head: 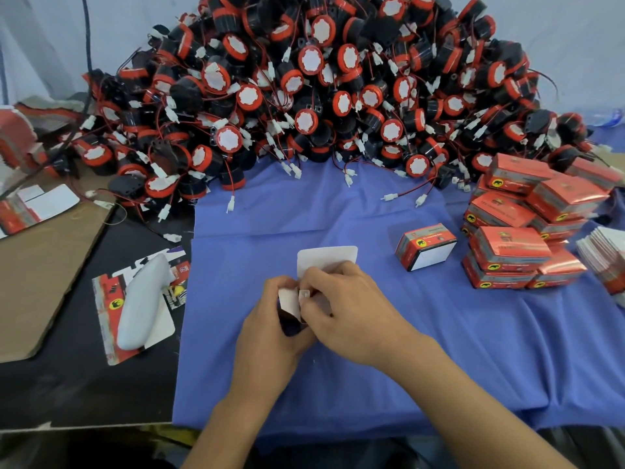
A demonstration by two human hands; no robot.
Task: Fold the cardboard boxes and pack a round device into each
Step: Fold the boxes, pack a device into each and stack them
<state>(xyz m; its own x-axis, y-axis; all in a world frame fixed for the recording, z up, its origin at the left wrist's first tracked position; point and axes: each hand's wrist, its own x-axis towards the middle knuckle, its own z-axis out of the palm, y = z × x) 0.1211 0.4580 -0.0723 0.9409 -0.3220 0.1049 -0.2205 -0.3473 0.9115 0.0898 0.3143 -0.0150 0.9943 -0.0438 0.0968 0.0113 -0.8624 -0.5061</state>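
Observation:
Over the blue cloth (338, 214), my left hand (270, 330) and my right hand (345, 309) both grip a small cardboard box (326, 258). Its white lid flap stands up behind my fingers, and a side flap shows between my thumbs. Something dark sits inside the box, mostly hidden by my hands. A big heap of round black-and-red devices (321, 89) with red wires and white plugs fills the back of the table. One closed red box (425, 246) lies alone to the right.
A stack of closed red boxes (527, 231) stands at the right, with a pile of flat box blanks (605, 262) beyond it. On the left lie flat blanks under a white oblong object (142, 299), a brown cardboard sheet (40, 272) and more blanks (30, 208).

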